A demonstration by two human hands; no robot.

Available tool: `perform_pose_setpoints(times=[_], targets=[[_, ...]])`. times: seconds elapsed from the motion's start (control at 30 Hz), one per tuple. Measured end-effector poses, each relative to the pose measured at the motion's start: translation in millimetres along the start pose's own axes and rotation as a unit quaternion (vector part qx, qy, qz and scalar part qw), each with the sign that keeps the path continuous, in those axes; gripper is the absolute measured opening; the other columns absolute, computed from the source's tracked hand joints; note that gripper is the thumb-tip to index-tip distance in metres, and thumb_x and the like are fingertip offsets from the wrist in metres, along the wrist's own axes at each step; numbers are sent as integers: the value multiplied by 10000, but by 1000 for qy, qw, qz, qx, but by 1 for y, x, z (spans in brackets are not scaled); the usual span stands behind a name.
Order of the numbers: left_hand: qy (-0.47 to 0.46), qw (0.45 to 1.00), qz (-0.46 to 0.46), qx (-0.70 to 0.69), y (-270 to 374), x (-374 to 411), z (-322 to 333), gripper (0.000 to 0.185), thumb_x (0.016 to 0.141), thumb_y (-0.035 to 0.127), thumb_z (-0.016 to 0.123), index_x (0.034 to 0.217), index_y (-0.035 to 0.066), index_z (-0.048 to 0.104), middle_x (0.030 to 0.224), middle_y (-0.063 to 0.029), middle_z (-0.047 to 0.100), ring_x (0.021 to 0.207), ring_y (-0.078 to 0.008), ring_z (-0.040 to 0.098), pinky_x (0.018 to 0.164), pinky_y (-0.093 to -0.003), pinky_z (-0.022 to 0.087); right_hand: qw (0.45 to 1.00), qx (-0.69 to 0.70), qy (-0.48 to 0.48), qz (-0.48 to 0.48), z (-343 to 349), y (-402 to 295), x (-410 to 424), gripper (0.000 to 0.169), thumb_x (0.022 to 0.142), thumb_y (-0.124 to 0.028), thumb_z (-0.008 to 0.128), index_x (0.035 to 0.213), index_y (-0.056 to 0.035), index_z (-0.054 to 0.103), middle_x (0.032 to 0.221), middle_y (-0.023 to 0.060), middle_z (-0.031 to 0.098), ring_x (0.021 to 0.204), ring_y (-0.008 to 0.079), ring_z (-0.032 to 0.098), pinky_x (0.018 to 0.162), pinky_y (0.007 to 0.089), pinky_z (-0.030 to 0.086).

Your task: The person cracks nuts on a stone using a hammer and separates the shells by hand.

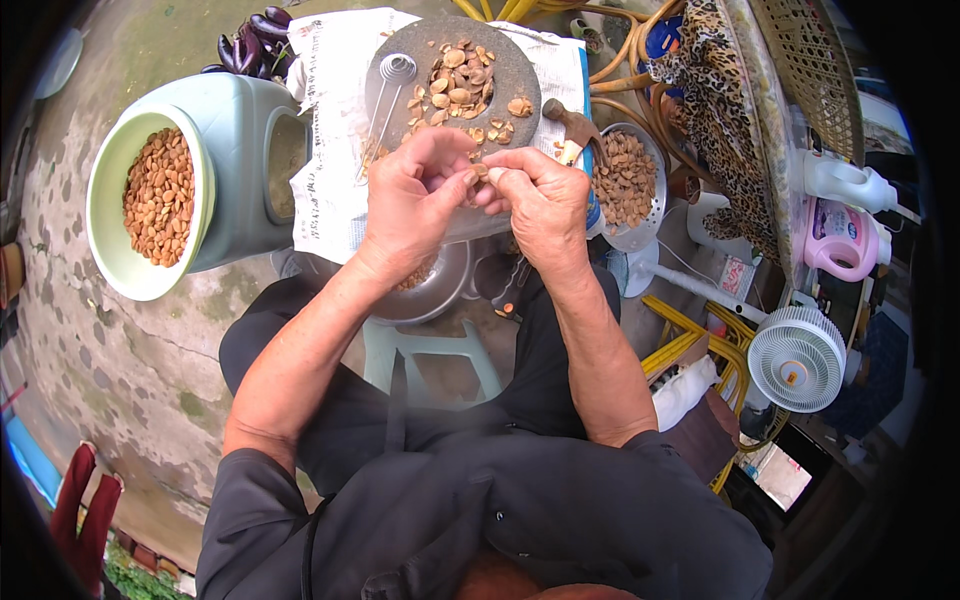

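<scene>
My left hand [420, 199] and my right hand [541, 196] meet in front of the round stone slab [517, 52]. Between their fingertips they pinch a small brown piece, seemingly a kernel or shell [480, 171]. Cracked shells [461, 79] lie in and around the slab's hollow. A wire tool with a coiled head [397, 69] rests on the slab's left side. At its right edge lies a claw hammer [576, 129]. To the right, a perforated metal colander [651, 217] holds uncracked pits [624, 180]. At the left, a pale green basin [105, 199] holds brown kernels [159, 196].
The green basin sits on a light blue plastic stool [240, 112]. Below my hands, a metal bowl [450, 289] is partly hidden. Purple eggplants [255, 41] lie behind at the left. A white fan [796, 360] and yellow hoses [679, 322] are at the right.
</scene>
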State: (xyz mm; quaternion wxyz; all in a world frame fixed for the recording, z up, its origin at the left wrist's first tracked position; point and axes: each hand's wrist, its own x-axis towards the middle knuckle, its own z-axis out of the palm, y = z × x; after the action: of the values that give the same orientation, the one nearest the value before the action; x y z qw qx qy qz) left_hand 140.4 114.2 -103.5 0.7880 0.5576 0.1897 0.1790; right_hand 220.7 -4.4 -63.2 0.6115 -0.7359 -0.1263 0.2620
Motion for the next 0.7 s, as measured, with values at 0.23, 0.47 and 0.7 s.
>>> perform_pose_setpoints(times=[0.23, 0.47, 0.7], targets=[[-15, 998, 40, 52, -1, -2, 1, 233, 840, -100, 616, 1056, -12, 614, 790, -30, 635, 689, -66, 606, 629, -206, 514, 999, -52, -9, 3, -1, 1, 2, 120, 862, 9, 581, 893, 44, 692, 758, 71, 690, 631, 81, 641, 553, 211, 514], [-27, 997, -44, -61, -4, 3, -4, 150, 879, -55, 628, 1027, -31, 631, 797, -48, 659, 681, -66, 615, 609, -209, 517, 1000, 7, -4, 14, 0, -2, 1, 126, 857, 37, 568, 895, 50, 688, 751, 73, 683, 643, 82, 637, 568, 210, 518], [-66, 987, -110, -100, -4, 5, -7, 105, 897, -8, 638, 983, -68, 646, 802, -97, 694, 661, -93, 635, 594, -213, 518, 999, -13, -8, -35, 1, -4, -1, 109, 841, 83, 575, 876, 69, 677, 743, 77, 678, 650, 93, 637, 593, 223, 529]])
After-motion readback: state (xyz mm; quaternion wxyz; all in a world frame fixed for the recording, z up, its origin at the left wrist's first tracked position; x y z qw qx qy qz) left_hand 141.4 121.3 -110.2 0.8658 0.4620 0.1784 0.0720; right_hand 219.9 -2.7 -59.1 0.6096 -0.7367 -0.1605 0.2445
